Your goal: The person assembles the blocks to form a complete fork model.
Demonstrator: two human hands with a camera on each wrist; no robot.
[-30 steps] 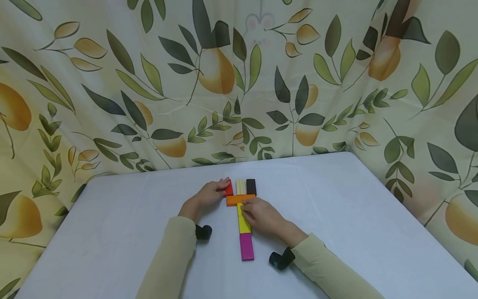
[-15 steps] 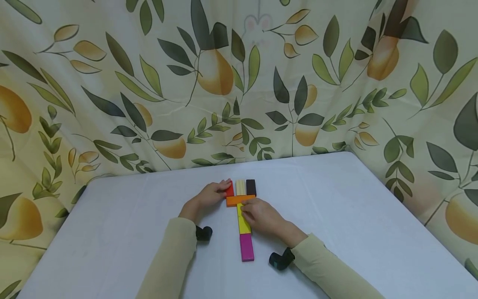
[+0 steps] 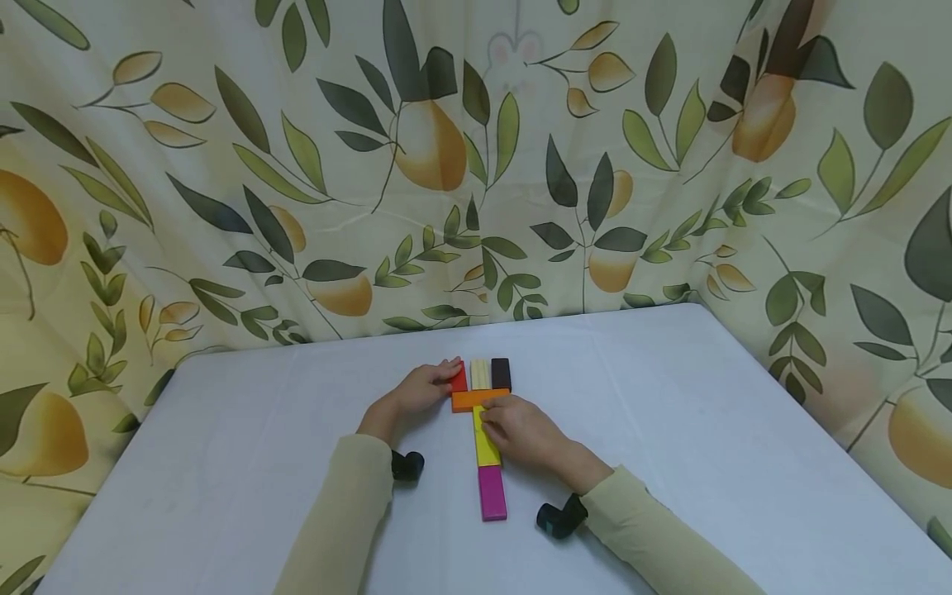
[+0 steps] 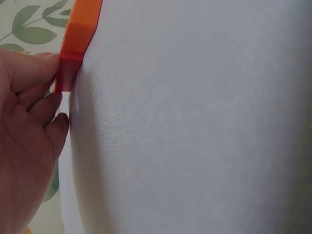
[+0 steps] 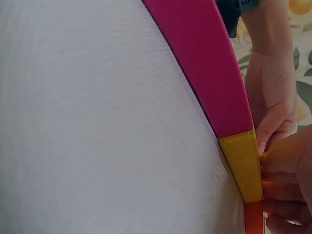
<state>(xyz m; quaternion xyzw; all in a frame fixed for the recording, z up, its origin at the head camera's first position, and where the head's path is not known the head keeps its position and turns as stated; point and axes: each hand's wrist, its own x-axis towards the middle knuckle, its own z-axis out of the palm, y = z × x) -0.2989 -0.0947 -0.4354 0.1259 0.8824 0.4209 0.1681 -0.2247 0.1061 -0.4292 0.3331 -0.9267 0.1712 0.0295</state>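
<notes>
In the head view, coloured blocks lie flat on the white table. My left hand (image 3: 420, 388) pinches the red block (image 3: 459, 378) at the top left of the arrangement. In the left wrist view, my thumb is at the side of the red block (image 4: 68, 70), which meets the orange block (image 4: 80, 29). My right hand (image 3: 528, 431) is over the yellow block (image 3: 487, 446), thumb and curled fingers on its upper end, right beside the crosswise orange block (image 3: 468, 401). Below the yellow block, end to end, lies a magenta block (image 3: 492, 493).
Above the orange block, a cream block (image 3: 479, 374) and a black block (image 3: 501, 374) stand side by side with the red one. The white-covered table (image 3: 654, 397) extends around them. Behind its far edge hangs a leaf-and-fruit patterned curtain (image 3: 446, 248).
</notes>
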